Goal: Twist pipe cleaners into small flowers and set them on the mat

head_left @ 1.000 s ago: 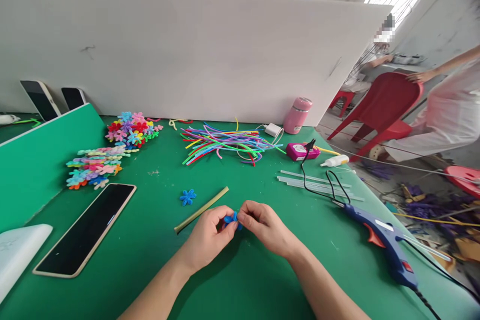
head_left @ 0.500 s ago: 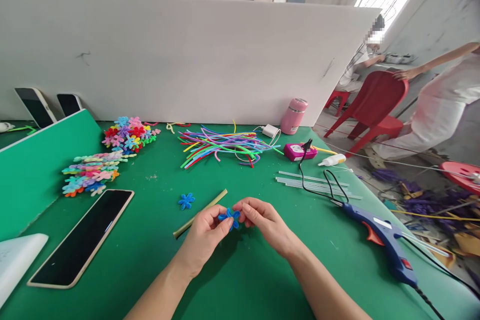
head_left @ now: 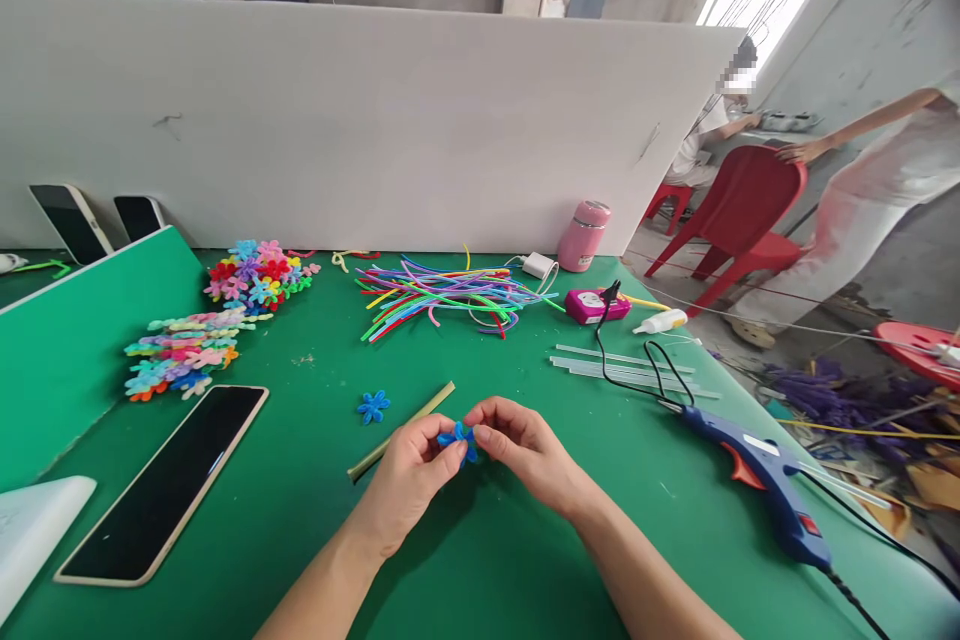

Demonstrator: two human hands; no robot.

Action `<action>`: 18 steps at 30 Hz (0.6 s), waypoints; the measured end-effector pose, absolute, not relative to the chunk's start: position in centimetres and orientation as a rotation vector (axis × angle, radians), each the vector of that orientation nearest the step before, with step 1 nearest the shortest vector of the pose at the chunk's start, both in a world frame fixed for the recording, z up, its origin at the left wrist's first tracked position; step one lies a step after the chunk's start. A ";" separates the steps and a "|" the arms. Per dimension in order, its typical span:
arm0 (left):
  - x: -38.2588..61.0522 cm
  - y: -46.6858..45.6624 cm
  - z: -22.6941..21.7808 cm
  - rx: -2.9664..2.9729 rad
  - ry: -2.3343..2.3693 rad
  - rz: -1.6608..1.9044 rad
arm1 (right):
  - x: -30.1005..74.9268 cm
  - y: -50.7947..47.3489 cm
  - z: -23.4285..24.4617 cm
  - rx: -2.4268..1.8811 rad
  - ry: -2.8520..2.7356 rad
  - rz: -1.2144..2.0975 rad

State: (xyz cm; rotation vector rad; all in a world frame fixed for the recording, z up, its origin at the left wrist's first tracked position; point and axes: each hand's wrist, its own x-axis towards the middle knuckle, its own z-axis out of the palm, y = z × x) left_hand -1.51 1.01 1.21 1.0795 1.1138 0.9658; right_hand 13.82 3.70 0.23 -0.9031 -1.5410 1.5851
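Note:
A blue pipe-cleaner flower (head_left: 460,436) is held up over the green tabletop between my hands. My left hand (head_left: 411,468) pinches its left side between thumb and forefinger. From the right, my right hand (head_left: 529,448) has thumb and fingertips closed on a petal. Part of the flower is hidden by my fingers. A second blue pipe-cleaner flower (head_left: 373,407) lies flat on the table to the left. Behind my left hand, a thin tan stick (head_left: 435,400) rests at a slant, partly covered by that hand.
Loose pipe cleaners (head_left: 450,292) lie at the back, with finished flowers (head_left: 259,275) at left. A phone (head_left: 165,485) lies front left. At right are a blue glue gun (head_left: 765,470), clear glue sticks (head_left: 622,370), a glue bottle (head_left: 660,321) and a pink flask (head_left: 583,237).
My right fingers have come left onto a petal of the held flower, which has turned slightly. The view has tilted up a little. The flower on the table lies as before.

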 end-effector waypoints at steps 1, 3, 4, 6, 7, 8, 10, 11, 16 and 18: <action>-1.5 1.0 1.2 1.073 1.115 0.969 | 13.9 3.7 0.2 -0.894 -1.543 1.580; -1.6 1.0 1.1 1.044 1.101 0.979 | 14.0 3.7 0.0 -0.870 -1.566 1.560; -1.6 1.0 0.9 1.023 1.088 0.986 | 14.1 3.6 0.0 -0.865 -1.588 1.540; -1.7 1.0 0.7 0.976 1.059 0.994 | 14.2 3.6 -0.1 -0.869 -1.640 1.485; -1.8 1.0 0.6 0.958 1.049 0.992 | 14.2 3.6 -0.1 -0.873 -1.666 1.454; -1.9 1.0 0.5 0.946 1.043 0.986 | 14.3 3.6 -0.1 -0.878 -1.689 1.424; -1.9 1.1 0.5 0.935 1.035 0.974 | 14.3 3.5 -0.1 -0.881 -1.717 1.380; -1.9 1.1 0.5 0.933 1.032 0.970 | 14.3 3.5 -0.1 -0.879 -1.724 1.369; -1.8 1.1 0.7 0.912 1.017 0.960 | 14.2 3.6 0.0 -0.874 -1.739 1.346; -1.8 1.1 0.8 0.910 1.016 0.951 | 14.2 3.6 0.1 -0.877 -1.746 1.332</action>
